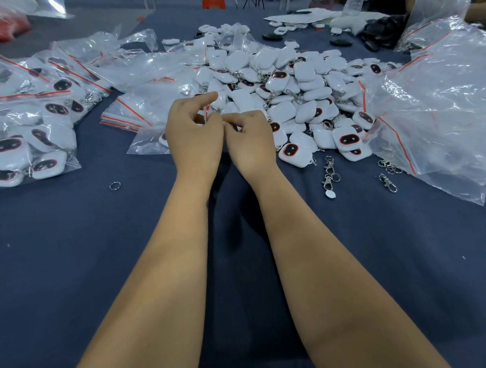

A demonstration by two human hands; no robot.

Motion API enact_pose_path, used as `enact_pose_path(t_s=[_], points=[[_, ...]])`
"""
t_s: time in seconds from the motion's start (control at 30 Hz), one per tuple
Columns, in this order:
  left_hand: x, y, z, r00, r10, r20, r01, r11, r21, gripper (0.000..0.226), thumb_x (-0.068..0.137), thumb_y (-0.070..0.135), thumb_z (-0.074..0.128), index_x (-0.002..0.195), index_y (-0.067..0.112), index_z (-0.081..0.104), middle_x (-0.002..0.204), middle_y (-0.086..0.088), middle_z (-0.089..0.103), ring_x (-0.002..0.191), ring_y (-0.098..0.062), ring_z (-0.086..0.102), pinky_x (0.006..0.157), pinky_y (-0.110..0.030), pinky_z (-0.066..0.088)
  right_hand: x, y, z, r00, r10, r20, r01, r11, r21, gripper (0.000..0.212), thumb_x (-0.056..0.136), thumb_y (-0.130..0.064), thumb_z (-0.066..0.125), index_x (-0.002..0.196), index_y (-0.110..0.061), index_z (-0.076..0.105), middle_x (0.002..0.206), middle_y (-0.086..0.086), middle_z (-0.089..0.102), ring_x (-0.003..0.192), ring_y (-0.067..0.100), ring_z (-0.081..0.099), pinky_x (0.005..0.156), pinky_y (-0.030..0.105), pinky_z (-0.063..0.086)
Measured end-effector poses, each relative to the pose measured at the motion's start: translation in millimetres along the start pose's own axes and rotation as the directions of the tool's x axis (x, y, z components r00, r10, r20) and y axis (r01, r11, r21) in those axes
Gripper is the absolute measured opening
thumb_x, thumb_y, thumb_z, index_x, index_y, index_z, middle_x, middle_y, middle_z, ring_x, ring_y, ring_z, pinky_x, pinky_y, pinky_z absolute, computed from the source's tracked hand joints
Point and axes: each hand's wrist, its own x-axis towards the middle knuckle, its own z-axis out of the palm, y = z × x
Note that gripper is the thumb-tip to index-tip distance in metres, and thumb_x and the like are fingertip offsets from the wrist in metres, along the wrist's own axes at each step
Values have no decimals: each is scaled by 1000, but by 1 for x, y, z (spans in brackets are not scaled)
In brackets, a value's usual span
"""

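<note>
My left hand (193, 132) and my right hand (252, 141) meet side by side at the near edge of a heap of white keychain gadgets (288, 80). Both pinch the red-striped top of a small clear zip bag (149, 144) that lies under them. A white gadget shows inside the bag by my left wrist. My left forefinger points out over the heap. What my fingertips touch is partly hidden by the hands.
Filled zip bags (33, 122) lie at the left. A stack of flat zip bags (129, 110) sits beside my left hand. Large crumpled plastic bags (440, 100) fill the right. Loose metal clasps (329, 172) and a ring (115, 185) lie on the blue cloth (74, 272).
</note>
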Motion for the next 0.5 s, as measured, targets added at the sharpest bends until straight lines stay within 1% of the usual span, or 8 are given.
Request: enact_pose_path(t_s=[0.1, 0.2, 0.27, 0.3, 0.33, 0.4, 0.43, 0.5], points=[[1, -1, 0, 999, -53, -3, 53, 998, -17, 36, 84, 6, 51, 102, 32, 69, 109, 9, 62, 91, -15, 64, 90, -43, 55, 0, -1, 1, 1000, -11, 8, 11, 1000, 9, 28, 94, -17, 53, 115, -22, 72, 117, 5, 59, 105, 14, 58, 92, 31, 48], [4, -6, -1, 993, -121, -5, 121, 992, -31, 35, 84, 12, 50, 107, 30, 69, 116, -4, 65, 100, -22, 66, 90, -45, 55, -3, -5, -4, 991, -16, -132, 21, 999, 37, 32, 92, -7, 48, 117, -19, 64, 119, 3, 55, 97, 15, 56, 88, 30, 45], [6, -8, 0, 989, -149, -22, 148, 988, -38, 37, 85, 11, 49, 112, 28, 68, 116, -3, 65, 102, -22, 67, 87, -40, 56, -2, -3, -10, 972, -43, -233, 17, 993, -114, 37, 90, -4, 47, 121, -18, 61, 122, 3, 55, 107, 21, 52, 94, 35, 41], [7, -9, 0, 987, -158, -26, 157, 986, -50, 37, 84, 10, 49, 112, 27, 68, 114, -1, 65, 99, -21, 68, 80, -35, 56, -1, -2, -12, 964, -55, -259, -6, 974, -228, 41, 88, -4, 47, 124, -19, 59, 126, 3, 55, 115, 23, 48, 98, 35, 36], [8, -11, 0, 986, -167, -27, 165, 984, -65, 37, 84, 10, 49, 111, 28, 67, 110, 0, 65, 94, -18, 69, 72, -29, 53, 0, 0, -14, 960, -56, -273, -38, 945, -326, 46, 87, -6, 48, 129, -21, 57, 131, 2, 53, 122, 23, 44, 101, 34, 31], [10, -13, 0, 981, -190, -35, 186, 978, -99, 36, 85, 7, 49, 109, 27, 67, 105, 0, 65, 76, -9, 68, 61, -19, 48, 1, 2, -15, 963, -22, -267, -100, 895, -434, 55, 84, -10, 51, 137, -25, 50, 138, 1, 47, 130, 24, 36, 104, 34, 23], [11, -14, 0, 978, -204, -41, 198, 974, -112, 35, 86, 6, 49, 109, 25, 67, 104, 0, 66, 71, -5, 65, 59, -16, 47, 1, 2, -15, 968, 0, -252, -121, 876, -466, 59, 82, -11, 52, 139, -26, 47, 139, 2, 45, 131, 25, 35, 105, 36, 22], [12, -15, 0, 972, -233, -39, 227, 967, -118, 34, 88, 6, 49, 110, 23, 68, 101, 1, 68, 74, -5, 63, 65, -17, 48, 0, 4, -14, 974, 24, -225, -141, 842, -521, 62, 80, -11, 54, 140, -24, 44, 137, 4, 44, 127, 27, 37, 101, 37, 23]])
